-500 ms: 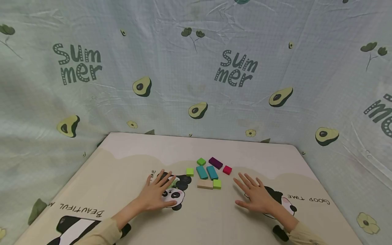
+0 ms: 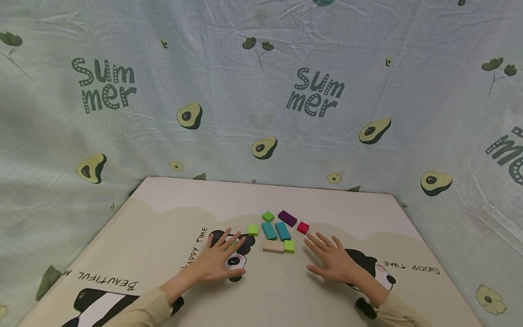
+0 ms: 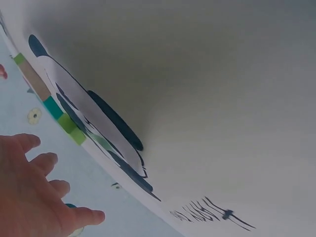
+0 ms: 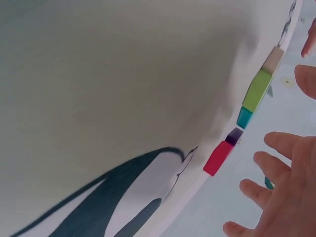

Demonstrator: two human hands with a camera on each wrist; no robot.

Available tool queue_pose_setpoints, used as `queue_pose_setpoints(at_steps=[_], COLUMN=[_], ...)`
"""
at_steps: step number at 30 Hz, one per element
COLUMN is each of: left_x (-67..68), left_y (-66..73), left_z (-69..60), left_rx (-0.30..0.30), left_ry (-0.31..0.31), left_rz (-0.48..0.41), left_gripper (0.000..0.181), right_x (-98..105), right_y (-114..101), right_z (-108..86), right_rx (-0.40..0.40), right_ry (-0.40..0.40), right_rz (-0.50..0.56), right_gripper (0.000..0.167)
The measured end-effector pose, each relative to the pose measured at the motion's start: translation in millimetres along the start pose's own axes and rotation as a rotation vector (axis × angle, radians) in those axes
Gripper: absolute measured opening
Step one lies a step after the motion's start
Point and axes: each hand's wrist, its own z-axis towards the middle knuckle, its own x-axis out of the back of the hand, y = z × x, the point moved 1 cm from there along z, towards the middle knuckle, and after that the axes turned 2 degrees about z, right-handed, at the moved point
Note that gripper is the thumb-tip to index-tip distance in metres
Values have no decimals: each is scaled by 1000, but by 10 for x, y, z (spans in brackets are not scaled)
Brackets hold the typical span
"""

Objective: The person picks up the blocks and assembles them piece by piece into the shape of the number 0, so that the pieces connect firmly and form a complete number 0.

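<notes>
Holds out left hand (image 2: 213, 263) and right hand (image 2: 336, 263) with fingers spread apart. Has lime block (image 2: 253, 230) near left fingertips, red block (image 2: 303, 227) beyond right fingertips.

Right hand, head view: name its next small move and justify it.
I'd probably ease the right hand slightly forward to the red block: its fingers are spread and hold nothing, and in the head view that block lies just beyond the fingertips, closer than any other.

Pale panda-print table (image 2: 278, 295) under green, teal, purple, red and tan blocks (image 2: 269, 231)
</notes>
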Motion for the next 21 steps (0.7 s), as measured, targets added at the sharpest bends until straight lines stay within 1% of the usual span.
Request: queue_pose_setpoints(at_steps=[6,10,12,16,18,21], left_x=[12,-16,-29,-32,-32,-55], left_y=[96,153,184,253,286,319], left_z=[70,139,174,234,258,297], left_rx=[-52,-94,-115,-138,-139,-135], left_ry=[-60,-99,-115,-147,-167,-194], left_rz=[-69,-63,-54,-80,-104,-97], left_gripper=[78,78,77,73,71,70], right_x=[19,27,28,11,-8,-35], right_y=[-64,-90,-102,-128,-139,-154], right_z=[77,123,141,173,192,221], right_rx=[9,10,20,48,63,83], right_ry=[-72,-115,-122,-127,-129,-124], right_rz=[27,36,50,66,63,43], right_gripper=[63,62,62,60,59,58])
